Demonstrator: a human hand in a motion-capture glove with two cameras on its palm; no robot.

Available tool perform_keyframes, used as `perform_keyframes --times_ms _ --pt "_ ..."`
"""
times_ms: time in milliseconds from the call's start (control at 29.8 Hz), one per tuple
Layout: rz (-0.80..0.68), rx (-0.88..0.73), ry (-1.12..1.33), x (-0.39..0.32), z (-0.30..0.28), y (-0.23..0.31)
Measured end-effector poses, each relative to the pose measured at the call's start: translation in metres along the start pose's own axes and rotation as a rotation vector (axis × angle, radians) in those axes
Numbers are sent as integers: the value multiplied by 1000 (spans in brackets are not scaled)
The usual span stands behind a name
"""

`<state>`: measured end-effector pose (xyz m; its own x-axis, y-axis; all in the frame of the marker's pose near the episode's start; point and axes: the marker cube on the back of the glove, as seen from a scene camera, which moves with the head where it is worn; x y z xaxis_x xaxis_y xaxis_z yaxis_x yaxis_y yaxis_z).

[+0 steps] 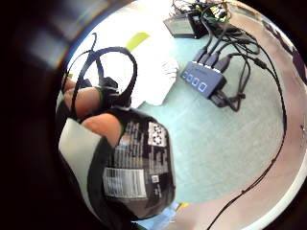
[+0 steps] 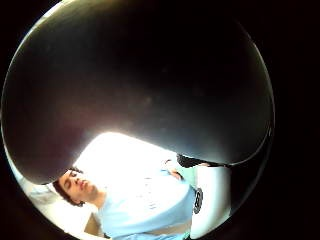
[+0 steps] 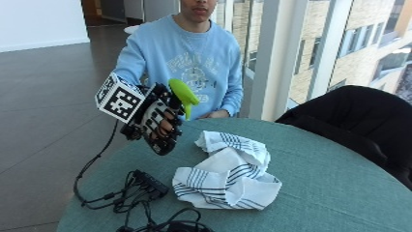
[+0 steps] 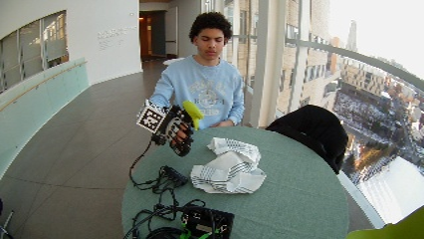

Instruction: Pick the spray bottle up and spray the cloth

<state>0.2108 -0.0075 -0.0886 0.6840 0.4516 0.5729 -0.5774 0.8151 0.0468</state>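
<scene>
The gloved right hand [image 3: 157, 123] is gripping the dark spray bottle [image 3: 169, 137] with fingers curled round its body, holding it in the air above the near-left edge of the round green table [image 3: 322, 183]. The lime-green spray head [image 3: 183, 95] is pointing toward the striped white cloth [image 3: 227, 173], which is lying crumpled mid-table, apart from the bottle. A cable hub [image 3: 149, 182] is sitting near the left rim, beside the cloth.

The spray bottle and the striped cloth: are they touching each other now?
Apart. In the outside view the hand holds the spray bottle in the air, beside the cloth lying on the table, with table surface visible between them.
</scene>
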Motion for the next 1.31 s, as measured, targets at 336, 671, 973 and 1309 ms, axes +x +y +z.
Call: perform_keyframes --times_ms 336,671,973,1309 --pt "66 -217 88 -13 16 -11" --pt "92 -317 171 -10 30 -7" --pt "110 -344 180 -8 32 -6" --pt "134 -358 193 -5 29 -5"
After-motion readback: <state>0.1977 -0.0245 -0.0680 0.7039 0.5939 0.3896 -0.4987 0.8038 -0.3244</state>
